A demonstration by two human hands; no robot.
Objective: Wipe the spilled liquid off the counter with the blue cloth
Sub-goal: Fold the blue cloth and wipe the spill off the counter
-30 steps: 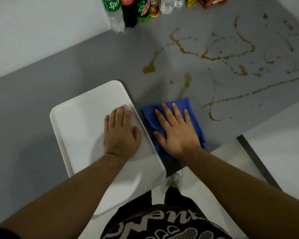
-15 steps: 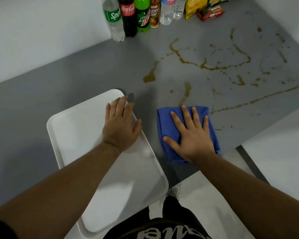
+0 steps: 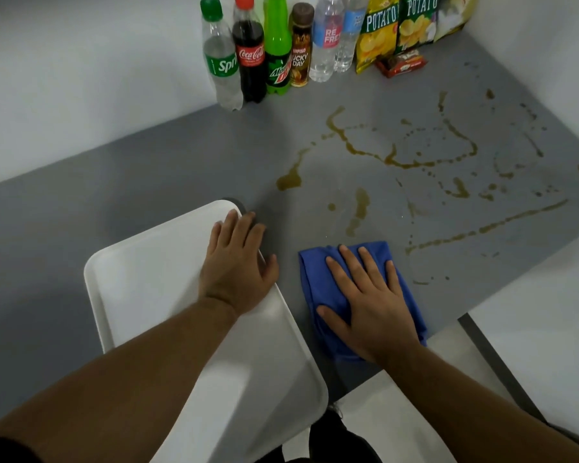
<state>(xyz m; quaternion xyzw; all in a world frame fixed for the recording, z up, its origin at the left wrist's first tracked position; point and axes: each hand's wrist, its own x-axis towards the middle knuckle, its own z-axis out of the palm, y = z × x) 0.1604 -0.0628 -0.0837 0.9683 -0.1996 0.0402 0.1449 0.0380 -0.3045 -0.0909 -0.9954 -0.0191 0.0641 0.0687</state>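
Note:
A folded blue cloth [image 3: 318,282] lies on the grey counter [image 3: 147,182] near its front edge. My right hand [image 3: 371,305] presses flat on the cloth with fingers spread. Brown spilled liquid [image 3: 358,208] runs in streaks and drops across the counter beyond and to the right of the cloth, with a puddle [image 3: 288,182] farther back. My left hand [image 3: 238,262] rests flat on the right rim of a white tray [image 3: 147,279], its fingertips reaching over the tray's far corner.
Several drink bottles [image 3: 251,51] stand along the back wall, with potato chip bags [image 3: 398,25] and a small red packet [image 3: 401,63] to their right. The tray overhangs the counter's front edge. The counter's right part ends at a white surface [image 3: 549,312].
My right hand has slid the blue cloth to the right, away from the tray. My left hand has shifted toward the tray's right rim. The view has tilted up, showing more of the bottles.

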